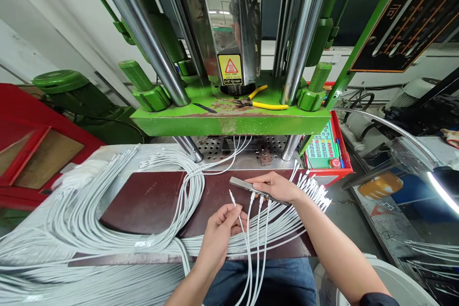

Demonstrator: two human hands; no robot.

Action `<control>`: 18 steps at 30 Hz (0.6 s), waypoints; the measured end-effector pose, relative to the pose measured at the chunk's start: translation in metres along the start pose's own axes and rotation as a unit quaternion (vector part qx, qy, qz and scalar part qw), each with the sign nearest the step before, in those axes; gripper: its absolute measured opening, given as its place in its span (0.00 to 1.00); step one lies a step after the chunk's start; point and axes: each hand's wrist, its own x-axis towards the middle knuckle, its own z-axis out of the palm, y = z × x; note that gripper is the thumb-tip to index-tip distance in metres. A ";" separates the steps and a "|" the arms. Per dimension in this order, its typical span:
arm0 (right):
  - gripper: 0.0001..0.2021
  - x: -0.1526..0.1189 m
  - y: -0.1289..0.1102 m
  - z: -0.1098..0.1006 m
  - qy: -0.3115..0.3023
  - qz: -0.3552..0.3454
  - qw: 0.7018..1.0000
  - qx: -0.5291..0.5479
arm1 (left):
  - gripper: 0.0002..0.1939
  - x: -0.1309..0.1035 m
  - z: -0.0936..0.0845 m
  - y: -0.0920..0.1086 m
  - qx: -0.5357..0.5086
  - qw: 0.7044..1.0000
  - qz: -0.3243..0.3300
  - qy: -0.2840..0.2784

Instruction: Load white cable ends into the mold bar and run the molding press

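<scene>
Left hand (219, 227): closed, pinching single white cable (233, 198) just below its tip, over worktop (143, 191), right of centre
Right hand (275, 185): closed, gripping metal bar (241, 183) near worktop's far edge
Three cables (257, 234): hanging from bar, passing over worktop's near edge
Cable bundle (143, 243): curving across worktop, ends near far right corner
Pliers (268, 105): lying on green plate (186, 124)

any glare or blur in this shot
Head view, all three: the lamp at the right edge is blown out white; the metal cover, upper middle, shows bright reflections; left hand and right hand look fairly sharp
</scene>
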 end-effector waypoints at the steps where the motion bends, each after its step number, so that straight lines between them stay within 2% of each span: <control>1: 0.23 0.000 0.000 0.000 0.000 0.002 1.000 0.000 | 0.16 0.000 -0.002 0.001 0.015 1.000 0.011 0.004; 4: 0.22 0.000 0.001 0.000 -0.008 -0.009 1.000 0.002 | 0.17 0.001 -0.006 0.004 0.034 0.999 0.012 -0.005; 8: 0.22 0.000 0.000 0.002 -0.012 -0.005 1.000 -0.001 | 0.16 0.000 -0.006 0.008 0.016 0.999 -0.024 -0.034; 18: 0.24 0.001 0.001 0.003 -0.028 -0.002 1.000 0.004 | 0.14 0.003 -0.007 0.008 -0.009 0.997 -0.051 -0.058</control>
